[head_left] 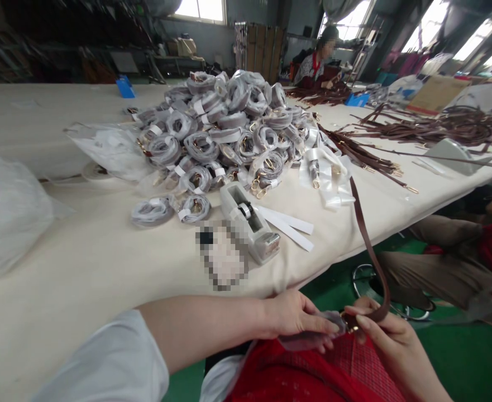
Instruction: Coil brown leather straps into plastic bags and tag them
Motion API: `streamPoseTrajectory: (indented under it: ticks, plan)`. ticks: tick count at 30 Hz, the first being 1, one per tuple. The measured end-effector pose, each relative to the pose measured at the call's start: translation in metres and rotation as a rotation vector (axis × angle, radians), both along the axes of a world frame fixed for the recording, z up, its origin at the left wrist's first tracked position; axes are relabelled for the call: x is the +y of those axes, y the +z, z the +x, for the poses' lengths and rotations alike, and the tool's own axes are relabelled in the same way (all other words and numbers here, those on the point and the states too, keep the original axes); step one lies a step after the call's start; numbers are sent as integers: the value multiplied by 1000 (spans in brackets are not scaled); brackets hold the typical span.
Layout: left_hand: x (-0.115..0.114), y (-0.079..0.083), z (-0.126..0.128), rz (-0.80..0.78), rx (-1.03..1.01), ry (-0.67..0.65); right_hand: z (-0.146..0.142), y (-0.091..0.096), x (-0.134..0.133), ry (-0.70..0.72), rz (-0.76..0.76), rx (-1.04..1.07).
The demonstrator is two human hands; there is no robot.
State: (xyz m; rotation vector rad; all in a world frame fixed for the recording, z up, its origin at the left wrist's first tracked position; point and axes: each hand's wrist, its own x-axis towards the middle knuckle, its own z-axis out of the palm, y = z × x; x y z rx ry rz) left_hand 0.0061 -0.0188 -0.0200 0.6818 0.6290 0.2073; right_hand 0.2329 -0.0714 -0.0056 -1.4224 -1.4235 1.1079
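Below the table's front edge, over my lap, my left hand [298, 316] pinches a piece of clear plastic wrap [313, 335]. My right hand [382, 329] is closed on the end of a brown leather strap [365, 234] near its gold clasp [350, 325]. The strap runs from my fingers up over the table edge to a heap of white wrapping strips [327, 173]. Both hands meet at the strap's end. A grey tape dispenser [249, 220] stands on the table just above my hands.
A big pile of wrapped coiled straps [220, 128] covers the middle of the cream table [82, 262]. Loose brown straps [430, 128] lie at right. White paper strips [290, 226] lie beside the dispenser. A plastic bag [6, 212] sits at left. One person sits at right [450, 262], another at the far end [319, 61].
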Motion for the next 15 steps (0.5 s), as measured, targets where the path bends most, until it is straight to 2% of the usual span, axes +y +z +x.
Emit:
streamPoseTrajectory:
  ticks: [5, 12, 15]
  plan:
    - [1, 0, 0, 27, 11, 35, -4, 2, 2, 38, -5, -25]
    - [2, 6, -1, 43, 94, 14, -15, 3, 7, 19, -34, 5]
    - [3, 3, -3, 147, 164, 15, -22, 4, 8, 7, -69, 3]
